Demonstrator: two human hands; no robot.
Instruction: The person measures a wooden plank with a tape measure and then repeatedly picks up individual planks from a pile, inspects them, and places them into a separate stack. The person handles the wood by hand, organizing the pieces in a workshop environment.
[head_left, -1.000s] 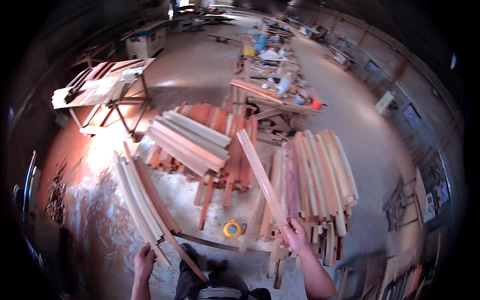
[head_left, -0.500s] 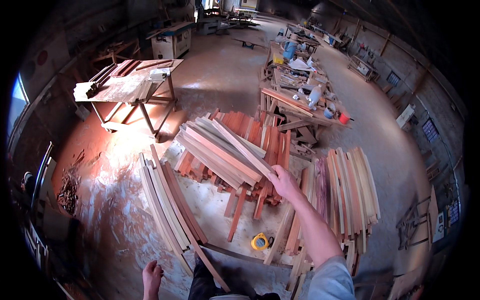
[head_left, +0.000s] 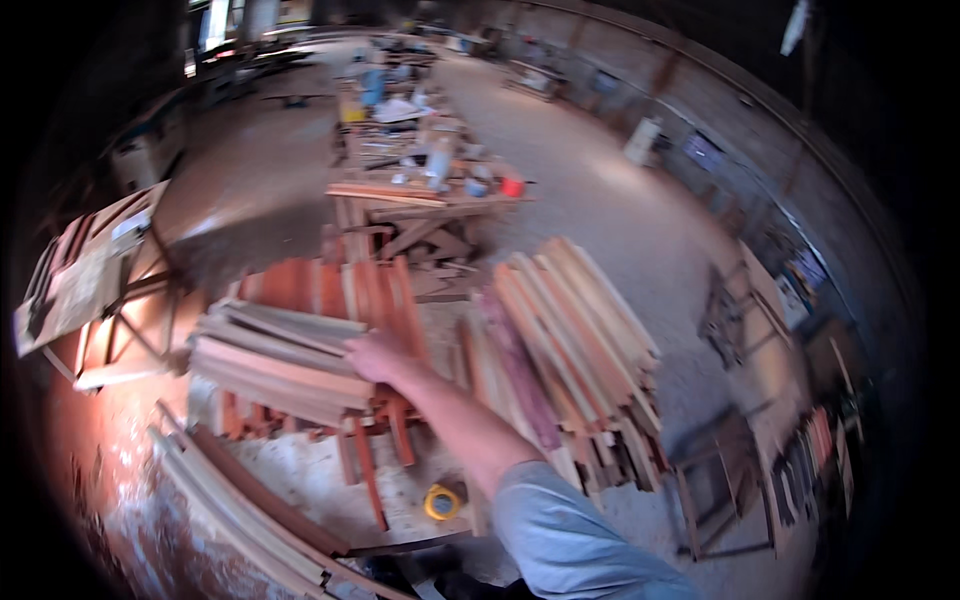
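My right hand [head_left: 375,357], blurred, reaches in to the near end of the pale wooden strips [head_left: 275,345]. Its fingers are closed around the end of one strip. These pale strips lie in a stack slanting across shorter reddish wooden pieces [head_left: 300,285]. A yellow tape measure [head_left: 441,502] sits on the pale board top [head_left: 290,465] in front of the stack. My left hand is out of view.
Another group of strips [head_left: 570,330], one purplish, stands to the right. Long strips [head_left: 225,500] lie along the near left. A cluttered workbench [head_left: 430,205] extends behind, with a wooden table [head_left: 95,285] at far left and a frame [head_left: 725,490] at right.
The view has swung right, so everything sits further left. The strip in my right hand, earlier slanting across the stack, now lies more in line with it. My left hand has left the view.
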